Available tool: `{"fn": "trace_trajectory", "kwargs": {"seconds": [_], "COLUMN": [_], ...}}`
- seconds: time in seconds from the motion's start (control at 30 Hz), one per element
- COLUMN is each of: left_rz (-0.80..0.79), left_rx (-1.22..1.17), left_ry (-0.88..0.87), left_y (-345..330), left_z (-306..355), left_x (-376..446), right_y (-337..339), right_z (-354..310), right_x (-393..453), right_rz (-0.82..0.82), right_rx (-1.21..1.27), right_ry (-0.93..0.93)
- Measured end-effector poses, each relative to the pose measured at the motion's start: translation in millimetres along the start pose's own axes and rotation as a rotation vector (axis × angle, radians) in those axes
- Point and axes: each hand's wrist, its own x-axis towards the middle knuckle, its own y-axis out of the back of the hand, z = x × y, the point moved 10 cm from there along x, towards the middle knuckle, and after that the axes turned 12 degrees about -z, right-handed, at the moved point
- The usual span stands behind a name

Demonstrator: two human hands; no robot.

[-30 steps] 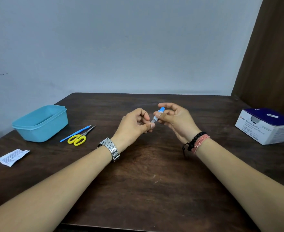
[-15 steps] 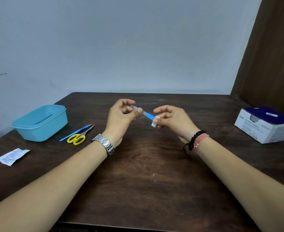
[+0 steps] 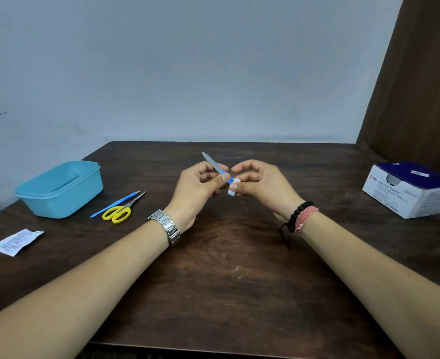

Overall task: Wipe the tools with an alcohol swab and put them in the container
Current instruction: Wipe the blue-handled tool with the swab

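My left hand [image 3: 196,189] pinches a blue-handled metal nail file [image 3: 213,164] above the table's middle, its grey blade pointing up and away to the left. My right hand [image 3: 260,185] holds a small white alcohol swab [image 3: 233,189] pressed around the blue handle end of the file. An open turquoise container [image 3: 58,189] stands at the left of the table. Beside it lie yellow-handled scissors [image 3: 121,211] and a thin blue tool [image 3: 115,203].
A white and dark blue box of alcohol swabs [image 3: 410,189] sits at the right edge of the dark wooden table [image 3: 226,281]. A torn white swab wrapper [image 3: 16,240] lies at the near left. A grey wall rises behind the table.
The file has turned so its blade now points up and away, with the swab at the handle end. My left hand's grip shifted from the blade tip to near the handle.
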Motion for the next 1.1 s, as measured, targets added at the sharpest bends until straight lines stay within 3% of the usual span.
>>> {"fn": "trace_trajectory", "kwargs": {"seconds": [0.2, 0.37, 0.8, 0.93, 1.1], "left_rz": [0.053, -0.033, -0.105, -0.094, -0.096], "left_rx": [-0.005, 0.215, 0.276, 0.292, 0.305], "left_ry": [0.051, 0.091, 0.111, 0.127, 0.14], "left_y": [8, 0, -12, -11, -10], "left_z": [-3, -15, -16, -16, -17], "left_x": [1, 3, 3, 3, 2], "right_y": [16, 21, 19, 32, 20], "right_z": [-5, -11, -33, -39, -38], "right_x": [-1, -1, -9, -10, -8], "right_rz": [0.077, 0.124, 0.212, 0.288, 0.201], "right_rx": [-0.033, -0.04, -0.672, -0.616, -0.607], "right_ry": [0.025, 0.079, 0.145, 0.194, 0.205]}}
